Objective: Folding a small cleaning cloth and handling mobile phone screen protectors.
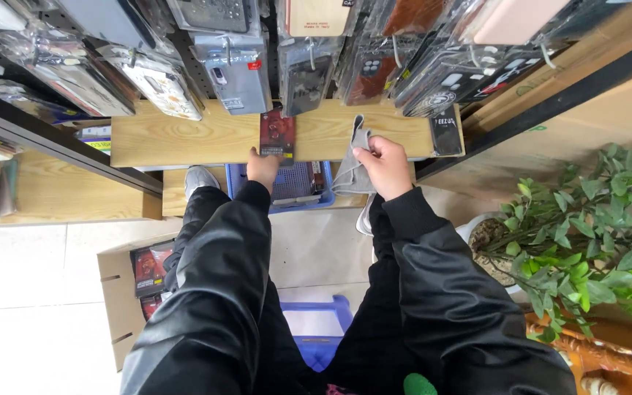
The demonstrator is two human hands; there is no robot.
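Two hands at the wooden shelf (184, 135): your left hand (262, 168) apparently pinches a dark red packet (277, 133), your right hand (384, 162) grips a grey cloth (352, 172); wipe flat, steadily.

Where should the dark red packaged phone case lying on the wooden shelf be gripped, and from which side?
The dark red packaged case lies flat on the wooden shelf, its near end at the shelf's front edge, where the left hand already meets it. Probably best pinched at that near end, from the person's side, fingers above and below.
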